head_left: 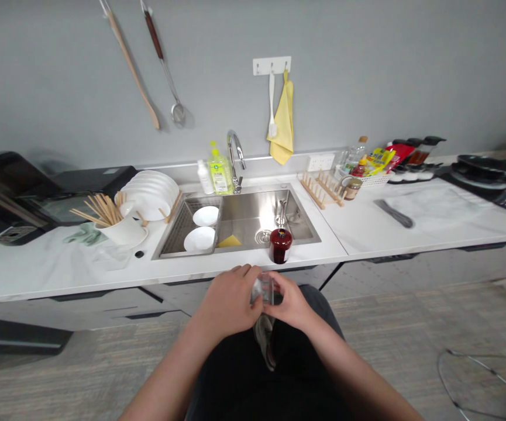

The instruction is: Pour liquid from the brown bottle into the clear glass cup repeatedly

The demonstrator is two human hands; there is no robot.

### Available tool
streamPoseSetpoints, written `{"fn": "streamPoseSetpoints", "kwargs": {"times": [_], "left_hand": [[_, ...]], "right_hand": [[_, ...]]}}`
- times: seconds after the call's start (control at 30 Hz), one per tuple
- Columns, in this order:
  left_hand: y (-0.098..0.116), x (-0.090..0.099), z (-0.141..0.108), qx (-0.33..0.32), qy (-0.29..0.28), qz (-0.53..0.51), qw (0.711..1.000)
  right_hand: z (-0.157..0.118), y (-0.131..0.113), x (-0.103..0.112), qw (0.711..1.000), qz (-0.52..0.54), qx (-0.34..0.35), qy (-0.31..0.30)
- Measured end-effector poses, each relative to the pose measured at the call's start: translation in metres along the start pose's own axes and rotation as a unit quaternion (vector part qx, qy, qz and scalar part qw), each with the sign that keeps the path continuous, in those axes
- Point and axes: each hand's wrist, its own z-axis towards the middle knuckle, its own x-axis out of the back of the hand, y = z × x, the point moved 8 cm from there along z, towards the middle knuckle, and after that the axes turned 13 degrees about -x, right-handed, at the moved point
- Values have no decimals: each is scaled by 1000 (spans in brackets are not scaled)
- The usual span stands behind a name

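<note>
Btwn hands (234, 300), clr container (264, 289), long axis unclear

The small container (263, 289) looked clear and smooth, glass or plastic being hard to tell. The sink (246, 216) was brushed-looking metal with a soft sheen, the tap (234, 153) bright, mirror-like metal. The dark red bottle (279, 249) shone, see-through. Glossy white bowls (200, 240) looked ceramic; the chopsticks (107, 211) and peg rack (316, 195) were pale wood. The yellow towel (283, 123) was matt cloth, the counter (362, 225) smooth and marbled, the wall (349, 64) matt.
</note>
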Motion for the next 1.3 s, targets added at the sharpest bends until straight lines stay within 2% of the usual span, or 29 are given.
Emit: {"fn": "streamPoseSetpoints", "kwargs": {"times": [0.07,0.17,0.23,0.3,0.37,0.47,0.53,0.63,0.7,0.77,0.83,0.9,0.97,1.03,1.13,1.3], "left_hand": [[-1,-4,1,-5,-20,-6,1000],[-15,-11,1,51,-54,24,997],[-22,-9,1,78,-47,37,995],[-21,-3,2,62,-11,25,998],[-14,4,3,14,27,-1,1000],[-5,4,4,-48,45,-30,997],[-7,0,4,-41,41,-32,998],[-15,-5,2,10,27,-17,999],[-18,-2,0,26,35,-13,999],[-15,7,-1,4,67,-22,997],[-8,15,-1,-53,89,-46,994],[0,15,1,-114,72,-84,987],[2,10,4,-137,36,-106,984],[-2,4,7,-114,12,-88,990],[-7,4,7,-69,15,-43,997],[2,7,3,-95,26,-79,992]], "right_hand": [[0,2,0,1000,8,-1,-11],[0,9,2,1000,-1,-9,-8],[-1,14,5,1000,-5,-14,4],[-1,14,6,1000,-3,-13,5],[-1,12,6,1000,1,-6,1],[1,8,6,1000,5,2,-1],[1,9,8,1000,4,4,2],[0,12,8,1000,2,-1,1],[-1,13,8,1000,-2,-3,0],[-1,11,9,1000,3,-1,-2],[-1,8,8,1000,16,5,-10],[-2,5,8,1000,23,7,-13],[-2,5,8,1000,19,5,-11],[-3,5,8,1000,15,4,-9],[-4,7,9,1000,10,9,-8],[-4,7,8,1000,9,12,-12]]}}
